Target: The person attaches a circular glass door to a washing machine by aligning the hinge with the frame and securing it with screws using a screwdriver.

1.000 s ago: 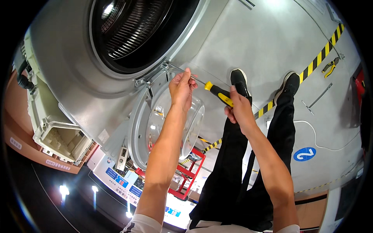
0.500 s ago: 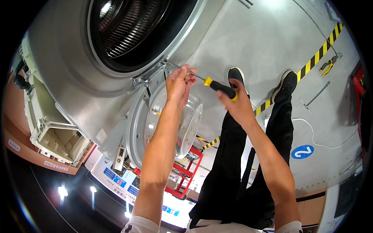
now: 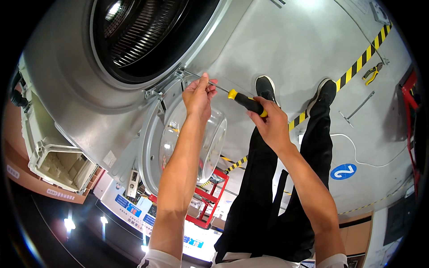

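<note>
In my right hand (image 3: 273,121) is the end of a screwdriver's black and yellow handle (image 3: 247,103), pinched between thumb and fingers. The screwdriver's thin metal shaft slants up and left, its tip at the upper door hinge (image 3: 180,73) of a silver front-loading washing machine (image 3: 76,94). My left hand (image 3: 198,98) closes its thumb and fingers round the shaft near that tip. Below the left hand, the washer's round door (image 3: 145,154) with its clear glass bowl (image 3: 213,143) hangs open. The exact contact of tip and screw is too small to make out.
On the floor to the right lie pliers (image 3: 372,74), a T-shaped metal tool (image 3: 357,110) and a white cable (image 3: 356,145). Black-yellow tape (image 3: 357,73) crosses the floor. A red metal frame (image 3: 219,192) stands beyond the door; a cream plastic housing (image 3: 42,147) is at left.
My right hand's fingers, blurred and looser before, have closed onto the handle end. The left hand stays on the shaft; the whole view has shifted slightly.
</note>
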Tool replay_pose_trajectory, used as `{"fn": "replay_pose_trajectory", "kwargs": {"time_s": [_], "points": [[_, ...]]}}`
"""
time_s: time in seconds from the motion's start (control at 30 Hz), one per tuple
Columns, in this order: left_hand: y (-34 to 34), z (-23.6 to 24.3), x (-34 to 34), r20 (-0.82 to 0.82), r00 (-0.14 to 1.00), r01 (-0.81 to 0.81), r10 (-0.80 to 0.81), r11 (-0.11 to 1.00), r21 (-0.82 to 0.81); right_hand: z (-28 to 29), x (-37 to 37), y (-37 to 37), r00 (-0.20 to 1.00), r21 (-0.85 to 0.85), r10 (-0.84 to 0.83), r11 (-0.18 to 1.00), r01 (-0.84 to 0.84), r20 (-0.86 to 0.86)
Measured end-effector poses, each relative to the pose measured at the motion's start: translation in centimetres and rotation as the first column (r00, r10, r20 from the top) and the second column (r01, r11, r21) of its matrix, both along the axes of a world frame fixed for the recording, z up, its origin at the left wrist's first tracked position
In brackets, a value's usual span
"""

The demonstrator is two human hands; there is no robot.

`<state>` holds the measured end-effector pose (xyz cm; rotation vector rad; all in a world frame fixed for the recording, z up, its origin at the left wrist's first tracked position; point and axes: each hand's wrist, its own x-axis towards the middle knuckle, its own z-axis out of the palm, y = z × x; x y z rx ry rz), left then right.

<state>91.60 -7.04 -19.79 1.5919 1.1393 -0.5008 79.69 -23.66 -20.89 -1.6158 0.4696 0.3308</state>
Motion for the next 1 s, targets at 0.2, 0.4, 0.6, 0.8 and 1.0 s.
{"fn": "replay_pose_trajectory", "kwargs": {"time_s": [0.2,0.4,0.6,0.8,1.0], "points": [[0.0,0.8,0.1,0.018,0.999,0.03,-0.027,0.981,-0.193,0.8,2.3,-2.0,0.677,0.572,0.112,0.644,0.508,-0.728],[0.1,-0.2,0.0,0.061,0.997,0.053,-0.041,0.98,-0.194,-0.5,1.0,0.2,0.98,-0.073,-0.123,0.988,0.135,0.157],[1.1,-1.0,-0.4,0.075,0.994,0.084,-0.078,0.994,-0.077,0.1,1.1,0.3,0.722,0.503,0.077,0.768,0.397,-0.688],[0.8,-0.7,-0.2,0.07,0.997,0.047,-0.043,0.997,-0.066,0.1,-0.2,1.9,0.995,-0.033,-0.096,0.995,0.096,0.001],[0.8,0.3,0.0,0.022,1.0,0.022,-0.018,0.984,-0.179,0.6,2.0,0.7,0.718,0.539,0.108,0.739,0.405,-0.687]]}}
